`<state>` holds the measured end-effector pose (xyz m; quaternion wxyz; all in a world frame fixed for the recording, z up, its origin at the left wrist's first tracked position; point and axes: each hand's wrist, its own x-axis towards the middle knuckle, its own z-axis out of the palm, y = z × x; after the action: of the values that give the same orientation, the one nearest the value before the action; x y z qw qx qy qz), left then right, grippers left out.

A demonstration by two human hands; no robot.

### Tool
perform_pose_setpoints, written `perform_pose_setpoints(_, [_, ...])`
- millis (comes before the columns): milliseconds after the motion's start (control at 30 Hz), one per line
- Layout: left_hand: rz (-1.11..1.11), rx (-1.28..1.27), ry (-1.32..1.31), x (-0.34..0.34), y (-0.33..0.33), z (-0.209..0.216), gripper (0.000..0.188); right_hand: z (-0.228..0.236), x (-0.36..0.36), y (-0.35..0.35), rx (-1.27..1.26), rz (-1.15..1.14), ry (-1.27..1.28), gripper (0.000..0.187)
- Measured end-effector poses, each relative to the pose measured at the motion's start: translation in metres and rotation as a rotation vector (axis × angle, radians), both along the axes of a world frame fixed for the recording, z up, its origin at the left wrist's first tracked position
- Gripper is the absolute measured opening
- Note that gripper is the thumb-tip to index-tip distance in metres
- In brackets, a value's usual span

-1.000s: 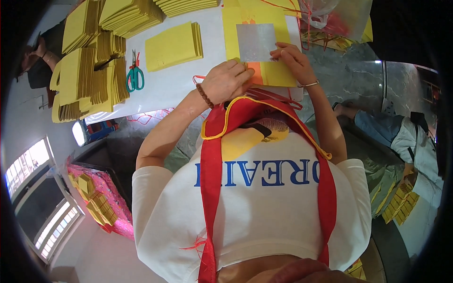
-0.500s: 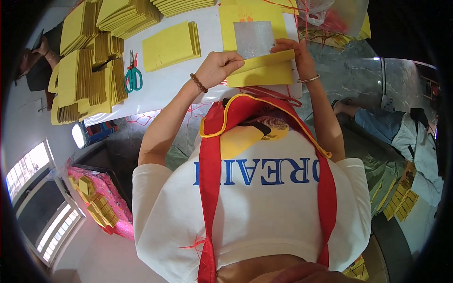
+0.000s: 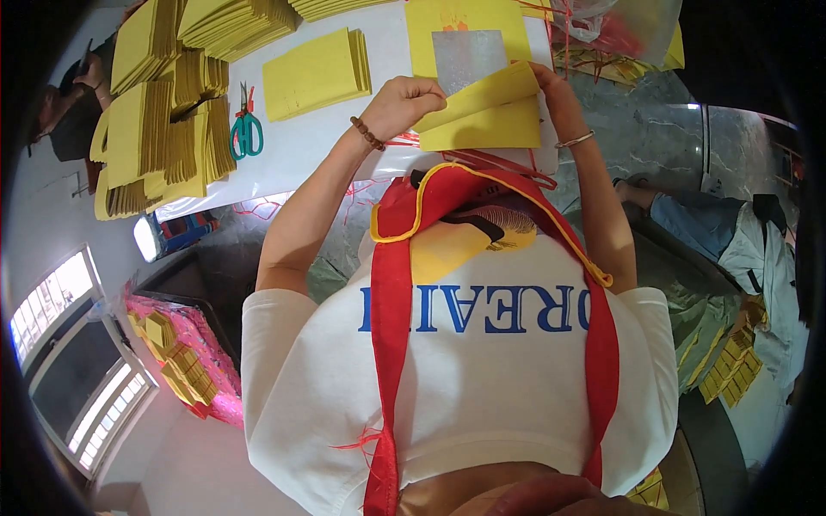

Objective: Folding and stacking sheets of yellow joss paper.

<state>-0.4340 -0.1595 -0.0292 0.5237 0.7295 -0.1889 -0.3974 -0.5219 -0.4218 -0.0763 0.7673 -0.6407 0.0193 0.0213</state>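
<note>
White cloth or paper covers the worktable [image 3: 301, 142] across the top of the frame, with grey marbled floor [image 3: 641, 159] showing off to the right. Upper left, thick stacks of folded yellow card [image 3: 142, 120] crowd together; the green-handled scissors [image 3: 247, 136] lie just beside them, and a smaller yellow stack [image 3: 310, 77] sits between the scissors and the worker. These have kept their places over the last second, apart from a slight shift of the whole view.

What has changed is at upper centre. A second ago the yellow sheet [image 3: 482, 129] there lay flat, an orange patch in plain sight below the silvery square [image 3: 469, 58]. Half a second ago a flap [image 3: 486, 93] already stretched between the hands over that patch; now it slants more steeply, its right end raised, and it overlaps the square's lower part.

The left hand [image 3: 403, 101], with a brown bead bracelet [image 3: 367, 133] at its wrist, pinches the flap's left end between thumb and curled fingers. It had been lying over the sheet's left edge a second ago. The right hand [image 3: 559, 93] is now at the flap's raised right corner, away from the square's corner it was touching before; its fingers are partly hidden by the paper, so I can't tell how firmly they close.

A clear plastic bag [image 3: 624, 30] rests at upper right.
</note>
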Motion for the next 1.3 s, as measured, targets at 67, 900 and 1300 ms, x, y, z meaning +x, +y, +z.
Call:
perform_pose_setpoints(67, [-0.010, 0.008, 0.003, 0.002, 0.001, -0.002, 0.020, 0.001, -0.002, -0.003, -0.034, 0.109, -0.036, 0.045])
perform_pose_setpoints(900, [-0.408, 0.052, -1.192, -0.032, -0.004, 0.014, 0.057, 0.011, 0.005, 0.003, -0.303, 0.103, 0.046, 0.025])
perform_pose_setpoints(1300, [-0.492, 0.043, -1.128, -0.027, -0.001, 0.005, 0.054, 0.008, 0.005, 0.002, -0.307, 0.089, 0.039, 0.024])
